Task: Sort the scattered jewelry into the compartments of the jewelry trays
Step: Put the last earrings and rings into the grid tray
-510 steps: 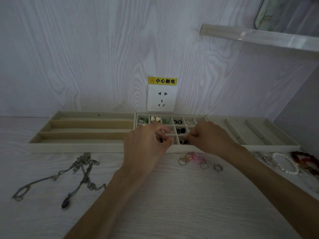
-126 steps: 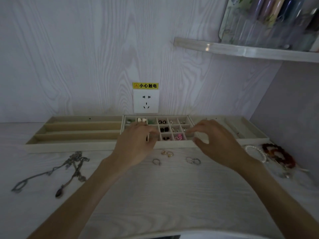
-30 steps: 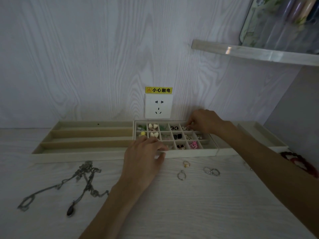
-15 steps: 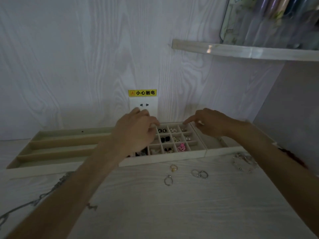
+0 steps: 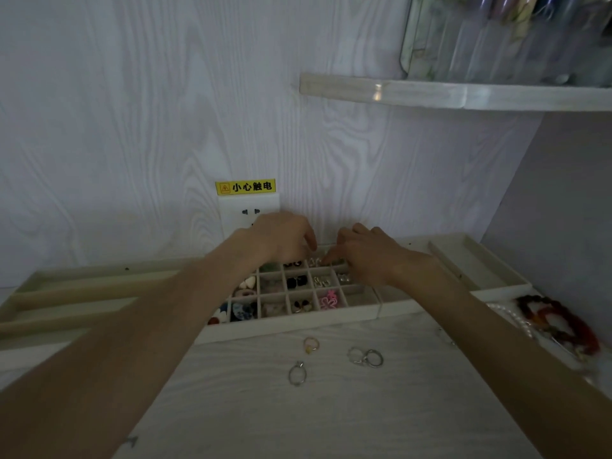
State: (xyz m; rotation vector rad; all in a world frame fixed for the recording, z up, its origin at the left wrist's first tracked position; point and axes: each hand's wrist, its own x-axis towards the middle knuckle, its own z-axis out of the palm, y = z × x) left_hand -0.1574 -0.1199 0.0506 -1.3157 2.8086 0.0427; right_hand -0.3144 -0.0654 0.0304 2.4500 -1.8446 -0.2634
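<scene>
Most small cells of middle tray (image 5: 298,329) filled; four rings (image 5: 331,359) on table (image 5: 331,409), bracelets (image 5: 559,321) at right unsorted. Left hand (image 5: 284,238), right hand (image 5: 367,253) fingertips over back cells; grip unclear.

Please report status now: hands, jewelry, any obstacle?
Both hands, left hand and right hand, at back row of gridded tray; grips unclear. Four rings lie loose on table. Nothing blocking.
</scene>
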